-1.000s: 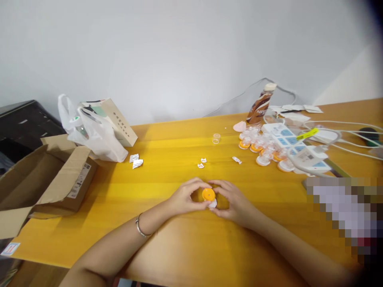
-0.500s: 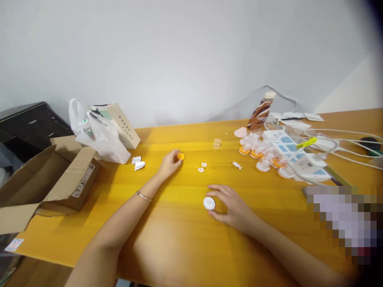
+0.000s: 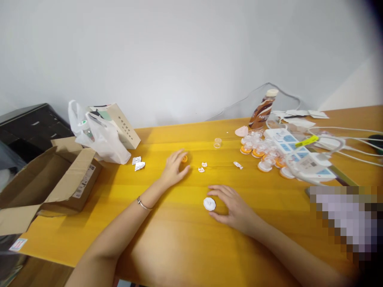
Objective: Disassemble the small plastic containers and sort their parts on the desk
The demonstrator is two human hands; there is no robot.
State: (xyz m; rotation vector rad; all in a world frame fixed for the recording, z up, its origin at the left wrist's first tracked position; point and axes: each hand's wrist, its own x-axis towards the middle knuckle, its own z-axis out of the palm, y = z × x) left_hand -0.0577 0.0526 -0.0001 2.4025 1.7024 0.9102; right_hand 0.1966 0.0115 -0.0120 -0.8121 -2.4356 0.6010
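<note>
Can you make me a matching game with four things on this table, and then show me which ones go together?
Things:
1. orange piece
2. white round piece
3. foil pieces
4. bottle

Clues:
A. nearest to the right hand
B. mostly brown
C. nearest to the left hand
D. silver and shiny

Right pairs: 1-C, 2-A, 3-D, 4-B

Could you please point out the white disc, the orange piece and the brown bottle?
White disc [image 3: 209, 204]: head view, middle of its top face.
Orange piece [image 3: 184, 159]: head view, its uncovered part.
Brown bottle [image 3: 260, 114]: head view, middle of its body.
</note>
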